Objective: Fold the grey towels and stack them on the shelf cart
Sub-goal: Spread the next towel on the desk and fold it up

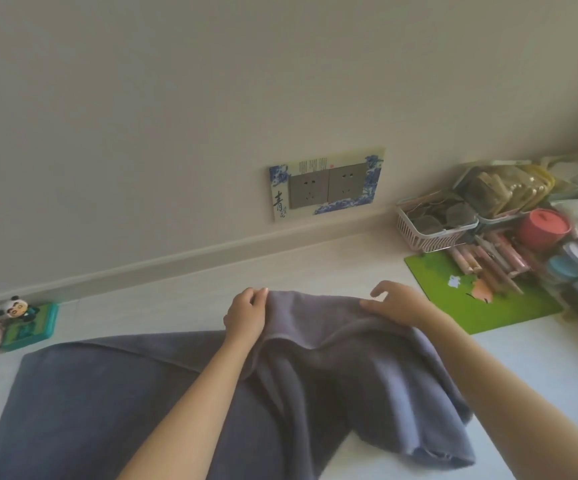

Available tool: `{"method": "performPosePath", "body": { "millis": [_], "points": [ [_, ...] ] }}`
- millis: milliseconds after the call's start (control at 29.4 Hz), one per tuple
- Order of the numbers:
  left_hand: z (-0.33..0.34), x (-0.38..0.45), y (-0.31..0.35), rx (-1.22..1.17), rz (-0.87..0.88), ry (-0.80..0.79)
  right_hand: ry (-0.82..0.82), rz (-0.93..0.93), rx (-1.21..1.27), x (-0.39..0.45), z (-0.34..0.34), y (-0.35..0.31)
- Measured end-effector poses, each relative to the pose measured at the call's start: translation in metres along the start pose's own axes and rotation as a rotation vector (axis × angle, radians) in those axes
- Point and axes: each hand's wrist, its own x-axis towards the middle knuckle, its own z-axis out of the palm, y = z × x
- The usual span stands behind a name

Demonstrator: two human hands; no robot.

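A grey towel (pixel 162 403) lies spread across a white surface (pixel 509 368), its far right part lifted. The left hand (pixel 246 317) and right hand (pixel 398 303) each pinch its far edge. Farther off, bare surface meets a beige wall (pixel 211 98) with a double socket (pixel 327 185); toys (pixel 13 323) sit far left, a green mat (pixel 481 299) and baskets (pixel 436 223) far right.

towel (pixel 114 403) spread on the table (pixel 315 265), both hands on its far edge: left hand (pixel 246 317) left of right hand (pixel 398 303). wall socket panel (pixel 327 184) behind them. toy figures (pixel 6 323) far left; basket (pixel 433 223) and mat (pixel 488 299) right.
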Motion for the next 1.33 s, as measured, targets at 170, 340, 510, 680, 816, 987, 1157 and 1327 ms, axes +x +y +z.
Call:
{"method": "performPosePath", "body": {
  "millis": [170, 340, 510, 680, 816, 987, 1157, 1327],
  "points": [
    [0.033, -0.008, 0.007, 0.209, 0.082, -0.054, -0.099, 0.004, 0.024, 0.001, 0.033, 0.045],
    [0.074, -0.029, 0.035, 0.246, 0.352, -0.204, -0.039, 0.065, -0.189, -0.008, 0.034, 0.087],
    [0.105, -0.046, 0.056, 0.178, 0.381, -0.578, -0.112, 0.009, 0.042, -0.017, 0.015, 0.099],
    [0.13, -0.049, 0.081, 0.108, 0.301, -0.953, -0.214, 0.012, 0.277, -0.032, -0.025, 0.121],
    [0.137, -0.033, 0.129, -0.075, 0.305, -0.946, -0.366, 0.106, 0.141, -0.042, -0.062, 0.147],
    [0.138, 0.005, 0.185, -0.115, 0.344, -0.827, -0.448, 0.244, -0.047, -0.047, -0.116, 0.17],
    [0.164, 0.036, 0.219, 0.042, 0.414, -0.583, -0.027, 0.329, 0.079, -0.047, -0.171, 0.194],
    [0.206, 0.026, 0.228, 0.275, 0.463, -0.251, 0.827, 0.217, 0.38, -0.003, -0.175, 0.194]
  ]
}}
